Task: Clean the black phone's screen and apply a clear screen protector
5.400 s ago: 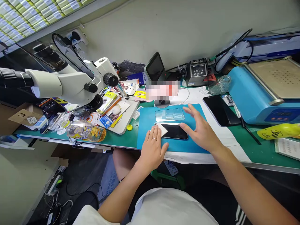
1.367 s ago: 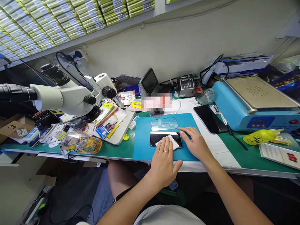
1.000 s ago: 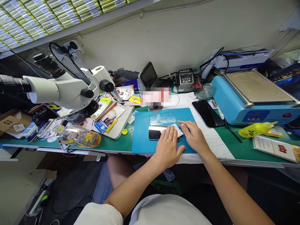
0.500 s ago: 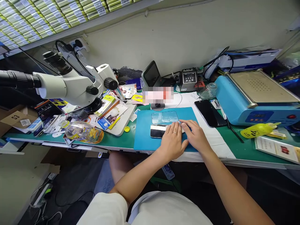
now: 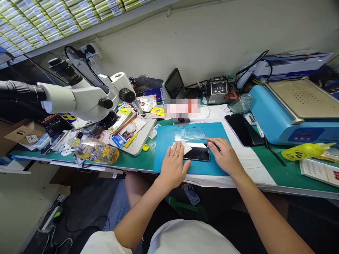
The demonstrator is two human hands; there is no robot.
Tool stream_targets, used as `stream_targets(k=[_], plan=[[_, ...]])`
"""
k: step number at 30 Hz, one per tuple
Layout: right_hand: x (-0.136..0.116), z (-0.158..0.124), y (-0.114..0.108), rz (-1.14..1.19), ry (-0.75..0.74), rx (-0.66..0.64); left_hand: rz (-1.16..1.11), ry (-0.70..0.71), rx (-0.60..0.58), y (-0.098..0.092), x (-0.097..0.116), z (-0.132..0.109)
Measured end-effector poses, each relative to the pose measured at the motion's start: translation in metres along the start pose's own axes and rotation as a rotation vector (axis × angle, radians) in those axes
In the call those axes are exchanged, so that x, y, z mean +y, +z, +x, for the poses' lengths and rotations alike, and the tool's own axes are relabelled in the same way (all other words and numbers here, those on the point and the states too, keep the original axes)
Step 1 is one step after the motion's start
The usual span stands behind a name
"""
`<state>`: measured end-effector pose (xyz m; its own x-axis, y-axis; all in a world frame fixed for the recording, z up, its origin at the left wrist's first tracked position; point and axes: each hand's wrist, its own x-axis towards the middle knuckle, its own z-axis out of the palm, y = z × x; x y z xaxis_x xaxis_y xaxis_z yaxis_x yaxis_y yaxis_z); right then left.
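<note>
A black-screened phone (image 5: 200, 152) lies face up on the blue mat (image 5: 164, 138). My left hand (image 5: 173, 165) rests over its left end, fingers stretched and side by side, pressing a folded white wipe (image 5: 186, 148) onto the screen. At the phone's right end is my right hand (image 5: 224, 155), thumb and index finger apart, holding nothing; the fingertips are close to the phone's upper right corner. Just behind the phone lies a clear glass sheet (image 5: 189, 133) with a dark outline and rounded corners.
A microscope (image 5: 87, 100) stands at left, near a plastic bottle (image 5: 96, 151). To the right are another phone (image 5: 243, 129), a glass jar (image 5: 241, 103), a yellow squeeze bottle (image 5: 302, 151) and a blue heating plate machine (image 5: 280, 121). A soldering station (image 5: 217, 90) sits behind.
My left hand has slid left along the phone with the wipe, baring the right part of the screen. My right hand now stands apart from the left. The view has shifted slightly.
</note>
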<state>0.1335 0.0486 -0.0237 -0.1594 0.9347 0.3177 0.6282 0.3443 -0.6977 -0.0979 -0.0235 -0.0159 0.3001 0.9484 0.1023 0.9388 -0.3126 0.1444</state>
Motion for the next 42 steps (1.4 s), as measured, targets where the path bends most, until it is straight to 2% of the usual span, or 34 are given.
stream_targets(k=[5,7,13,15,17,22,24,26,29,32,36,39,42], plan=[[0.0,-0.001,0.0,-0.002,0.006,-0.018,0.025,-0.033,0.031,0.005,0.004,-0.026],[0.0,-0.001,0.0,-0.001,0.007,-0.024,0.025,-0.044,0.035,0.007,0.004,-0.027],[0.0,0.0,0.001,0.001,0.004,-0.03,0.012,-0.077,0.019,0.004,-0.007,0.009],[0.0,-0.001,0.001,-0.001,0.004,-0.031,0.011,-0.081,0.019,0.003,-0.007,0.013],[0.0,-0.002,0.001,-0.003,0.007,-0.034,0.017,-0.087,0.021,0.003,-0.006,0.006],[-0.001,-0.002,0.001,-0.003,0.009,-0.051,0.026,-0.072,0.015,0.003,0.001,-0.03],[-0.001,-0.002,0.001,-0.002,0.004,-0.056,0.026,-0.063,0.015,0.003,0.001,-0.035],[-0.001,-0.001,0.001,-0.001,-0.003,-0.056,0.026,-0.068,0.011,0.003,0.0,-0.03],[0.0,0.0,0.001,-0.002,-0.01,-0.05,0.025,-0.073,0.006,0.003,0.0,-0.009],[0.001,0.0,0.002,-0.003,-0.015,-0.039,0.02,-0.047,0.02,0.003,0.01,0.017],[0.002,0.001,0.003,0.0,-0.02,-0.026,-0.01,0.084,-0.001,0.004,0.039,0.038],[0.002,0.0,0.002,0.005,-0.018,-0.017,-0.029,0.162,-0.024,0.005,0.058,0.035],[0.002,-0.002,0.002,0.014,-0.012,-0.01,-0.047,0.176,-0.029,0.007,0.062,0.017]])
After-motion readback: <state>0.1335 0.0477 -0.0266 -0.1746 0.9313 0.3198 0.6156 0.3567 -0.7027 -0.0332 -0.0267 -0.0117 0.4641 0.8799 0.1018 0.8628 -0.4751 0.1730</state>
